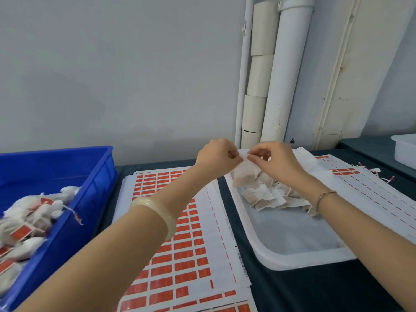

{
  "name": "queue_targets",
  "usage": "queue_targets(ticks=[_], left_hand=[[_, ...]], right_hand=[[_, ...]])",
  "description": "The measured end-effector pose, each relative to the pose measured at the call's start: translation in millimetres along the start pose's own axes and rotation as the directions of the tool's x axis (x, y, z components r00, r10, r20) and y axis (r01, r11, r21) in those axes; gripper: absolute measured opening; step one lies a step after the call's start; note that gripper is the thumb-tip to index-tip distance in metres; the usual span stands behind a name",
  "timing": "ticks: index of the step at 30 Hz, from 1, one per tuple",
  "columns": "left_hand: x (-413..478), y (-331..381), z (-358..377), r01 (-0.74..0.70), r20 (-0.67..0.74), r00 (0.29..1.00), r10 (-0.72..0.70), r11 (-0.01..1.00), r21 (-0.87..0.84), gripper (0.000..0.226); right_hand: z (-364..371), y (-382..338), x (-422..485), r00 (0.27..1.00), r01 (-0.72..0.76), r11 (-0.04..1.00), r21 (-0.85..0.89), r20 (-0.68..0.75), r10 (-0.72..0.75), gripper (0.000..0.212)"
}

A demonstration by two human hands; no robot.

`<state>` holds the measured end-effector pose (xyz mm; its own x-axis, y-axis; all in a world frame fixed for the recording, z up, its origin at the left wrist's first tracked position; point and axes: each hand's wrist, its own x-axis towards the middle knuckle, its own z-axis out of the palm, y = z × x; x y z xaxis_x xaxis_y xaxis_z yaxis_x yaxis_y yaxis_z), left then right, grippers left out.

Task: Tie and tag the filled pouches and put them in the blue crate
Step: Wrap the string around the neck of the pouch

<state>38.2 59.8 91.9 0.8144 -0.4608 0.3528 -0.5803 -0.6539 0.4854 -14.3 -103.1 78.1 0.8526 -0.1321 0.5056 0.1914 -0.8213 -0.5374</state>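
Observation:
A filled white pouch (244, 174) hangs above the far end of the white tray (299, 258). My left hand (217, 157) and my right hand (273, 159) both pinch its top edge, fingertips almost touching. Several more filled pouches (267, 195) with strings lie heaped in the tray below. The blue crate (67, 224) stands at the left and holds several tied pouches (29, 215) with red tags. A sheet of red tag labels (182, 248) lies between crate and tray, under my left forearm.
More label sheets (369, 188) lie right of the tray, with loose tag scraps (376, 171) at their far edge. A white bin (405, 149) sits at the far right. White pipes (286, 70) and paper rolls (258, 73) stand against the wall behind.

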Motion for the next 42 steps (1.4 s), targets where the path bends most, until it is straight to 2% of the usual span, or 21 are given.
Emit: queue_targets(ticks=[5, 16, 19, 23, 25, 28, 30, 33, 35, 39, 42], left_hand=[[-51, -17, -35, 0.018, -0.094, 0.995, -0.026, 0.996, -0.084, 0.013], [-170, -80, -38, 0.162, -0.177, 0.964, -0.197, 0.967, -0.197, 0.011], [-190, -89, -19, 0.205, -0.175, 0.951, -0.254, 0.945, -0.254, 0.011], [-211, -95, 4, 0.162, -0.178, 0.954, -0.242, 0.913, -0.374, 0.006], [-219, -97, 16, 0.127, -0.214, 0.940, -0.267, 0.853, -0.506, 0.005], [-224, -105, 31, 0.142, -0.269, 0.873, -0.406, 0.740, -0.657, 0.012], [-221, -110, 37, 0.228, -0.210, 0.860, -0.465, 0.718, -0.658, 0.020], [-213, -116, 42, 0.307, -0.055, 0.896, -0.440, 0.706, -0.638, 0.034], [-210, -118, 44, 0.316, -0.008, 0.905, -0.426, 0.685, -0.657, 0.036], [-207, -123, 49, 0.267, -0.056, 0.899, -0.434, 0.647, -0.714, 0.019], [-206, -127, 53, 0.250, -0.114, 0.858, -0.501, 0.601, -0.759, 0.025]], right_hand=[[10, -50, -22, 0.998, 0.066, 0.993, 0.097, 0.007, -0.067, 0.005], [88, -113, -91, 0.957, 0.160, 0.978, 0.131, 0.222, -0.186, 0.013], [113, -112, -106, 0.949, 0.117, 0.978, 0.170, 0.271, -0.161, 0.011], [139, -98, -123, 0.955, 0.006, 0.955, 0.295, 0.283, -0.094, 0.014], [148, -87, -130, 0.961, -0.055, 0.937, 0.344, 0.274, -0.044, 0.016], [157, -73, -136, 0.954, -0.148, 0.881, 0.450, 0.299, 0.007, 0.024], [160, -68, -138, 0.946, -0.182, 0.830, 0.527, 0.323, 0.003, 0.025], [163, -63, -139, 0.948, -0.209, 0.778, 0.593, 0.319, 0.012, 0.024], [166, -60, -140, 0.955, -0.230, 0.759, 0.609, 0.291, 0.056, 0.026], [170, -57, -143, 0.956, -0.262, 0.717, 0.646, 0.274, 0.102, 0.019], [172, -55, -143, 0.964, -0.252, 0.706, 0.662, 0.234, 0.125, 0.020]])
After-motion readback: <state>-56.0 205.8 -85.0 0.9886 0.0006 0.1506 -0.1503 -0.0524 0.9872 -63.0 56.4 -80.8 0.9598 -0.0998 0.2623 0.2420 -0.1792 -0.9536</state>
